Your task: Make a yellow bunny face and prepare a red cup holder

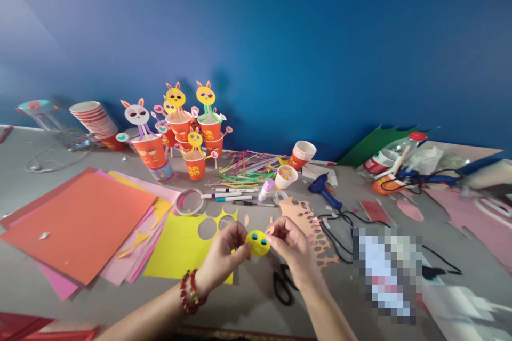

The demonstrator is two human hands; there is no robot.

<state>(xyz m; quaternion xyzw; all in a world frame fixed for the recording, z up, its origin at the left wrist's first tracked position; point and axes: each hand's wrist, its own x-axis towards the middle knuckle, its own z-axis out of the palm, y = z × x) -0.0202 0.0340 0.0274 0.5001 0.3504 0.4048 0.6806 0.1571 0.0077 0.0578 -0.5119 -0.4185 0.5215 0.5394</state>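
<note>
My left hand [224, 251] pinches the left edge of a round yellow paper face [259, 248], which has blue-green eyes and a thin drawn mouth. At its upper right edge, the fingertips of my right hand [294, 245] are closed on a small peach paper piece [270, 230]. That piece is partly covered by the fingers. Below the right hand lie black-handled scissors [282, 289], their blades partly hidden. A yellow sheet [178, 248] with round cut-outs lies under and left of my left hand. Beyond the right hand is a peach sheet [298, 212] full of oval holes.
Several orange paper cups [196, 166] with rabbit-like figures stand at the back left. Coloured paper sheets [88, 213] are stacked left. Pens [234, 199], a tape roll [188, 202] and a purple-capped glue stick [265, 191] lie ahead. A blue glue gun [323, 186] trails its cord rightward.
</note>
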